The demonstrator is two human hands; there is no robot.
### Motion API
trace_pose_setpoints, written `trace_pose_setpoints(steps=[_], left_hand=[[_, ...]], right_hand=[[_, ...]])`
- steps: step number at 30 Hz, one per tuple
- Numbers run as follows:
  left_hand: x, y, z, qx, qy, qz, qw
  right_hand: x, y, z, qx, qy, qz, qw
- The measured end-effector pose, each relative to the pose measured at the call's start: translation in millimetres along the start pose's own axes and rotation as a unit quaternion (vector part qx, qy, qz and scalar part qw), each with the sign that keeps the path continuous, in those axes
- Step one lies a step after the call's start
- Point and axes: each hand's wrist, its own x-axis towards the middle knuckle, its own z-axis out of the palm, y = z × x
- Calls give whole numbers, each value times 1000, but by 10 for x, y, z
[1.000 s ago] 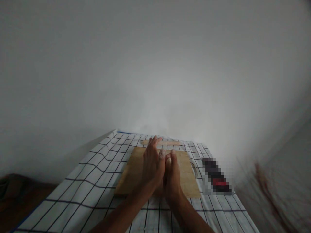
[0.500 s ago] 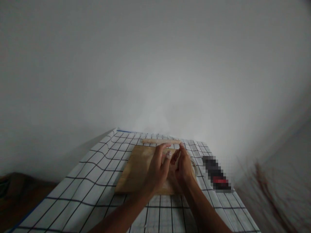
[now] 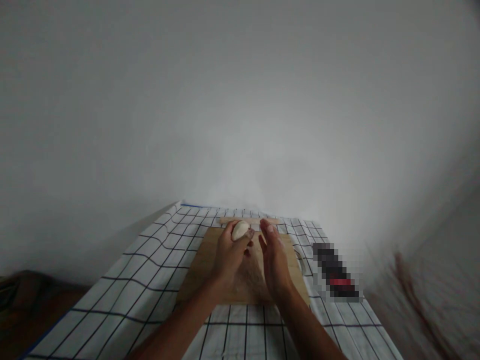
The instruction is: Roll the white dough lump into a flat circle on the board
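Over the wooden board [image 3: 210, 270]: both hands work a small lump of dough [image 3: 240, 230].
Step in hand: shaping the dough ball between the palms, by my reading.
Left hand [image 3: 229, 254]: fingers curled round the dough, cupping it above the board's far edge.
Right hand [image 3: 275, 257]: flat and spread, palm turned inward, just beside the dough, not touching.
Next move calls for: closing the right palm onto the ball, with light, even pressure.
Dough: pale, smooth, oval.
Beyond the board: a rolling pin [image 3: 250, 220] on the checked cloth [image 3: 150, 280].

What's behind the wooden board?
A pale wooden rolling pin lies on the checked cloth behind the rectangular wooden board; the hands hide part of it.
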Motion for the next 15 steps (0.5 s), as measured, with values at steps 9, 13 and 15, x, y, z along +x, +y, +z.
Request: trace_pose_setpoints(steps=[9,13,15], left_hand=[[34,76,-31,-159,-78,-235,956],[17,104,17,-179,-53,-227,956],[-11,124,53,-174,-54,-220,958]], right_hand=[[61,36,-114,-48,-11,19,999],[13,16,-56,-73,-36,16,997],[-14,-9,-28,-92,-48,8,995]])
